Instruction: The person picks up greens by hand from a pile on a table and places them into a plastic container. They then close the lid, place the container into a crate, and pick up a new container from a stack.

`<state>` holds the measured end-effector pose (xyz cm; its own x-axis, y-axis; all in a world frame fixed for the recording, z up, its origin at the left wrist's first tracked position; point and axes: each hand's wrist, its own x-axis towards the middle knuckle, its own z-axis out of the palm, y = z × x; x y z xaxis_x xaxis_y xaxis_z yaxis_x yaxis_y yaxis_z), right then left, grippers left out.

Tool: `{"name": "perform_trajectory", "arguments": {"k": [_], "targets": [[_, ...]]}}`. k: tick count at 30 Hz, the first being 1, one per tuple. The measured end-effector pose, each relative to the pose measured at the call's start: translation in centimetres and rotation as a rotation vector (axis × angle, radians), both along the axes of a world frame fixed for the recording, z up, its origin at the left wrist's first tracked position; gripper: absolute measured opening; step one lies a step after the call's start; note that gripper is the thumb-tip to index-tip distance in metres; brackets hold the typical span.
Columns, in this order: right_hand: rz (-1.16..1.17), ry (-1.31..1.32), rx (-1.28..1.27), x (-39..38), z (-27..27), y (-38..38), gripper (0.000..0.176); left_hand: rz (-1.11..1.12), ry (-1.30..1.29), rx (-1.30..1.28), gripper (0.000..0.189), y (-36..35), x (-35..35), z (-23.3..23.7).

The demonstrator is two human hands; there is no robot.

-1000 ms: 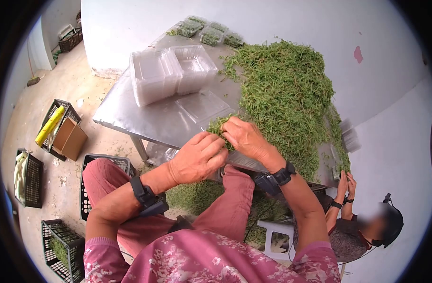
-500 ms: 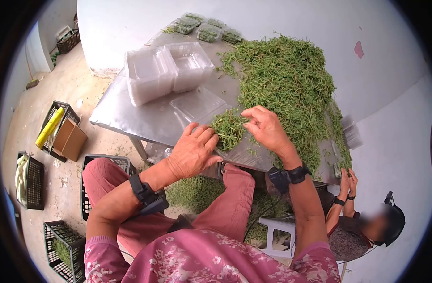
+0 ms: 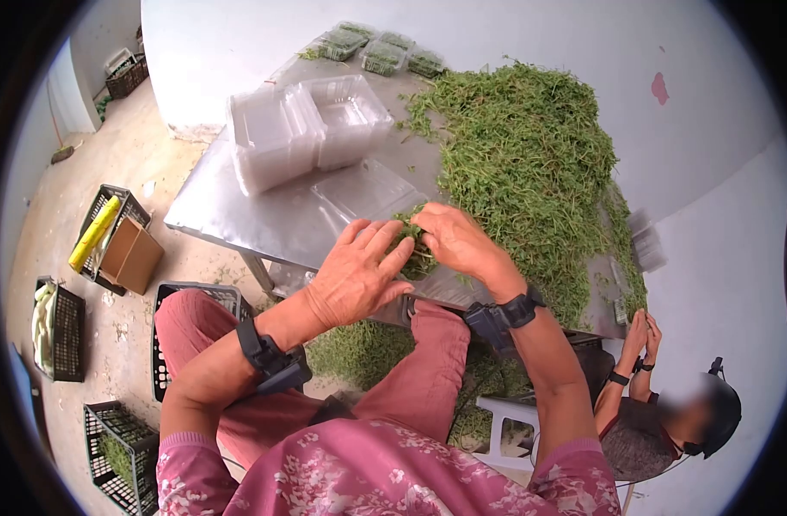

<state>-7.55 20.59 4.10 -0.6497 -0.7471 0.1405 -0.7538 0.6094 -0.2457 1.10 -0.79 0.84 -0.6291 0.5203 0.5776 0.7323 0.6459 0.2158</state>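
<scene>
A small clump of green stems (image 3: 419,262) lies at the metal table's (image 3: 213,193) near edge, between my two hands. My left hand (image 3: 355,271) rests against its left side, fingers spread. From the right, my right hand (image 3: 454,241) bends its fingers over the top of the clump, with stems at its fingertips. Just beyond sits an open clear plastic tray (image 3: 363,189). A large heap of the same greens (image 3: 522,146) covers the table's right part.
Stacked clear containers (image 3: 277,138) stand at the table's left, filled boxes (image 3: 383,58) at the back. A co-worker (image 3: 643,430) is at the right. Crates (image 3: 58,331) stand on the floor at left, a white stool (image 3: 505,421) below the table.
My right hand has moved left and down onto the clump, closing in on my left hand and covering more of the greens. My left hand has barely moved.
</scene>
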Motion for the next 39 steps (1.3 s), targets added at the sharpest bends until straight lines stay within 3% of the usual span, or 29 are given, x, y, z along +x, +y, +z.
{"name": "perform_trajectory", "arguments": {"k": [2,5,11,14,17,20,23,26,28,30,33,36,39], "targets": [[-0.051,0.012,0.034,-0.3,-0.7,-0.4,0.012,-0.024,0.022,0.019,0.063,0.2,-0.2,0.3],[-0.024,0.019,0.007,-0.2,-0.3,-0.6,0.009,0.014,-0.008,-0.029,0.063,0.8,-0.7,-0.3],[-0.011,-0.042,-0.147,0.5,-0.7,-0.7,0.009,0.013,-0.198,-0.129,0.07,0.6,-1.1,-1.0],[-0.05,-0.044,-0.105,0.6,-0.9,-0.8,0.01,0.018,-0.227,-0.145,0.07,0.8,-1.2,-0.9],[-0.017,-0.03,-0.108,0.5,-0.8,-0.7,0.012,0.014,-0.243,-0.189,0.071,0.7,-1.2,-0.5],[-0.003,-0.108,-0.213,-0.1,-0.6,0.1,0.027,0.002,-0.207,-0.17,0.072,0.6,-1.2,-1.0],[-0.06,-0.059,-0.248,0.4,2.1,0.5,0.03,-0.004,-0.235,-0.182,0.072,0.5,-1.3,-0.6],[-0.239,-0.196,-0.246,1.3,4.8,0.5,0.032,-0.01,-0.232,-0.155,0.071,0.4,-1.4,-0.7],[-0.227,-0.234,-0.137,1.8,5.6,0.2,0.038,-0.015,-0.214,-0.146,0.071,0.3,-1.4,-0.9],[-0.18,-0.263,-0.063,2.6,5.4,-0.4,0.039,-0.024,-0.207,-0.135,0.07,0.2,-1.5,-1.1],[-0.011,-0.027,-0.041,2.0,2.2,-0.2,0.041,-0.033,-0.22,-0.13,0.07,0.2,-1.5,-1.3],[-0.121,-0.099,0.009,1.7,2.0,-0.8,0.032,-0.027,-0.209,-0.138,0.07,0.1,-1.4,-1.1],[-0.02,-0.058,-0.121,1.0,0.0,-1.3,0.026,-0.013,-0.123,-0.124,0.069,0.1,-1.2,-1.0]]}}
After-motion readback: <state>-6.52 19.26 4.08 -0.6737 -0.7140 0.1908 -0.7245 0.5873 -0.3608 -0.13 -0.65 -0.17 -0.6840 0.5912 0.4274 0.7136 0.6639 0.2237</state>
